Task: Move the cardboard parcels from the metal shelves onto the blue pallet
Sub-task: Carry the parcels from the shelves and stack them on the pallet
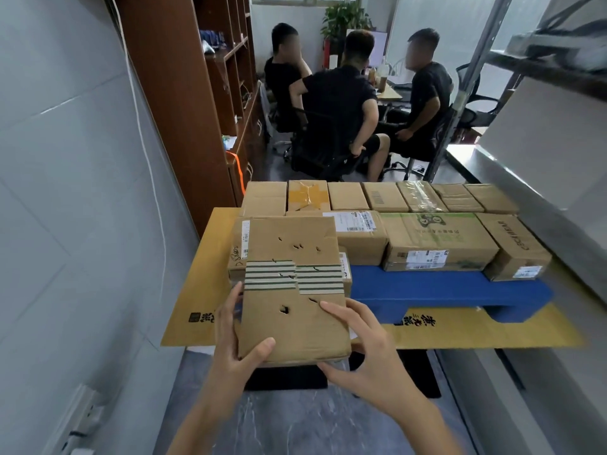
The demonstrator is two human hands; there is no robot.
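Observation:
I hold a flat cardboard parcel (292,290) with green-striped tape and several small punctures, level over the near left corner of the blue pallet (427,290). My left hand (235,336) grips its near left edge, thumb on top. My right hand (364,349) grips its near right corner, fingers spread on top. Several cardboard parcels (437,241) lie in rows on the pallet behind it. The metal shelves (532,205) run along the right side.
The pallet rests on a yellow cardboard sheet (197,284) on the grey floor. A brown wooden cabinet (184,93) stands at the left. Three seated people (348,103) are behind the pallet at a table. A grey wall (65,192) is close on the left.

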